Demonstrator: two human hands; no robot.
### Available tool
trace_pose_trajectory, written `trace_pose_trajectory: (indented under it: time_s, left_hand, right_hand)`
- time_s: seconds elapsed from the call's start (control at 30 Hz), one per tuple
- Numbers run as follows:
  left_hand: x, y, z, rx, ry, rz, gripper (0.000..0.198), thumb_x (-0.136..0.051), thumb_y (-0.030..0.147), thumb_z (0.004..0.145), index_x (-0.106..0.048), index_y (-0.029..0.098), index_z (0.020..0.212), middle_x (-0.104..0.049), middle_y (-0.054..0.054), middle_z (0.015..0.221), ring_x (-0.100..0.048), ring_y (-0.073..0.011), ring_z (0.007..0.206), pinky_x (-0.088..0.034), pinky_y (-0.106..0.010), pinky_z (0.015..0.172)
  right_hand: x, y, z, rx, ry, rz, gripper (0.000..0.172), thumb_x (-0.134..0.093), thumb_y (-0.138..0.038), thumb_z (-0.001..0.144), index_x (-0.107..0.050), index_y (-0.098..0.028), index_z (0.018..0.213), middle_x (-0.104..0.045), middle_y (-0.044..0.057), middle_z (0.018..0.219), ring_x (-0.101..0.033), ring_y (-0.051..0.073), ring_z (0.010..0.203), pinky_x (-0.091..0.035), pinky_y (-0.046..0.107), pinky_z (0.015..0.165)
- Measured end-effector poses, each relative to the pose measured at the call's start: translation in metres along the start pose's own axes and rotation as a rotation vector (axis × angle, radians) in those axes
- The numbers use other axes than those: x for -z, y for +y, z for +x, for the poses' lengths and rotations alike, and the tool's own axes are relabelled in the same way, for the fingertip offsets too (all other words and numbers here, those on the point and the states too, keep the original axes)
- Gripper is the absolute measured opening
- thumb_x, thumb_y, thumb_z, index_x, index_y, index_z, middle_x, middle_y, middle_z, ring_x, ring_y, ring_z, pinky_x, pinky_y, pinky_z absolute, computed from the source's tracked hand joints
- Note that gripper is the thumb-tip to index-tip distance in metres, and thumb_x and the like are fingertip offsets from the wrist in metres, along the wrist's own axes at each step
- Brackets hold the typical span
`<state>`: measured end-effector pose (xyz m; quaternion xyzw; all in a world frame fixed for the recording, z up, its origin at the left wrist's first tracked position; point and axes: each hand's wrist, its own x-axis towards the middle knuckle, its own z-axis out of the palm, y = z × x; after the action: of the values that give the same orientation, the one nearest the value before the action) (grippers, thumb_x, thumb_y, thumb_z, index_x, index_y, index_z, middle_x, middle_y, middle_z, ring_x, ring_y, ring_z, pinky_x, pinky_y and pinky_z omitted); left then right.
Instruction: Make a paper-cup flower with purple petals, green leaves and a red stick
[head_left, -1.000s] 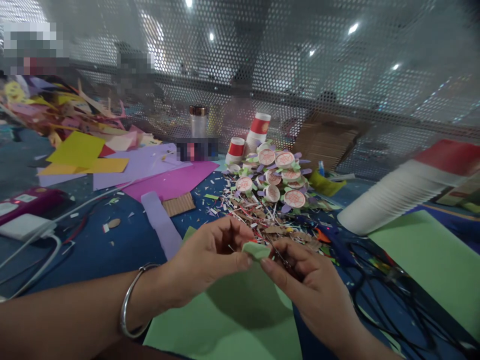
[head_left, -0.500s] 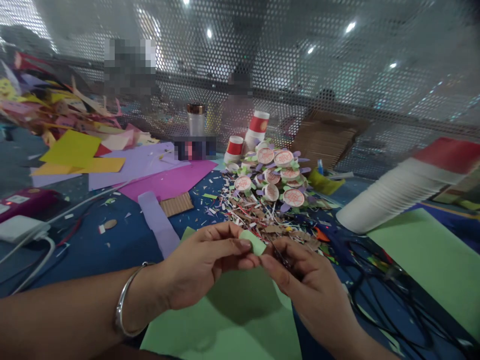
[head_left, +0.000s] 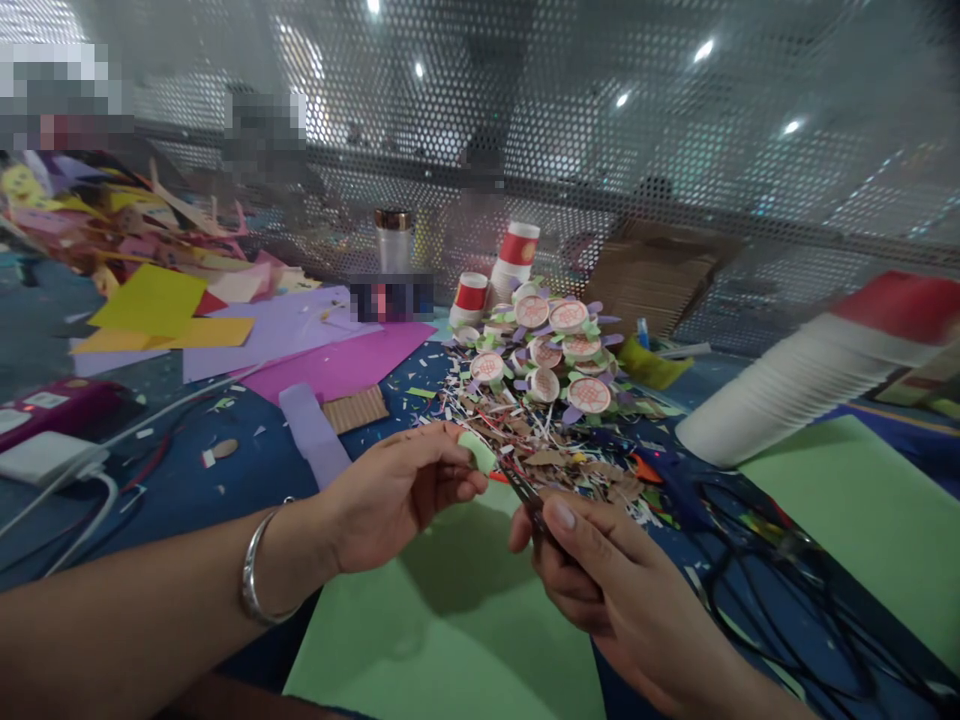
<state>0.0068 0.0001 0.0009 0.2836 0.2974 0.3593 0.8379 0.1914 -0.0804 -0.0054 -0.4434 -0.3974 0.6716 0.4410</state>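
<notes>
Pinched between the thumb and fingers of my left hand [head_left: 416,490] is a small piece of light green paper [head_left: 478,453] with a rounded edge. My right hand [head_left: 592,560] is closed around dark scissors [head_left: 526,492], whose blades point up and left, with the tips close to the green piece. Whether the blades touch the paper I cannot tell. Below both hands lies a large green paper sheet [head_left: 450,640]. Just beyond them is a heap of paper scraps [head_left: 555,455], with several small turtle-like paper figures [head_left: 589,395] piled behind it.
A stack of paper cups [head_left: 795,370] leans at the right, above another green sheet [head_left: 862,510] and black cables [head_left: 772,610]. Purple and magenta papers [head_left: 330,365], a corrugated cardboard strip [head_left: 355,409] and a white charger [head_left: 52,460] lie left. A perforated metal panel [head_left: 555,120] stands behind.
My hands have moved apart. The left has shifted slightly left and up with the green piece; the right has turned the scissors so that their blades now point toward it.
</notes>
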Motion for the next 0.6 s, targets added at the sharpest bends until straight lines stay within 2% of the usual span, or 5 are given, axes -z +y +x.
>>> trace_pose_trajectory:
  time_s: [0.37, 0.6]
  left_hand:
    - [0.001, -0.0012, 0.0018, -0.017, -0.072, -0.006, 0.009, -0.062, 0.004, 0.079, -0.061, 0.013, 0.076, -0.06, 0.002, 0.064, -0.065, -0.0079, 0.062, -0.054, -0.014, 0.06]
    - [-0.0008, -0.0008, 0.0014, -0.019, -0.061, -0.001, 0.009, -0.061, 0.003, 0.079, -0.061, 0.012, 0.077, -0.059, 0.002, 0.064, -0.063, -0.0076, 0.06, -0.053, -0.014, 0.059]
  right_hand:
    - [-0.0006, -0.0038, 0.0, -0.044, 0.002, 0.03, 0.05, -0.073, -0.063, 0.08, -0.066, -0.013, 0.079, -0.023, -0.013, 0.05, -0.011, 0.001, 0.042, -0.007, 0.017, 0.038]
    - [-0.0007, -0.0034, -0.0016, -0.057, 0.015, 0.028, 0.052, -0.075, -0.064, 0.077, -0.066, -0.013, 0.078, -0.023, -0.012, 0.05, -0.011, 0.001, 0.043, -0.007, 0.017, 0.038]
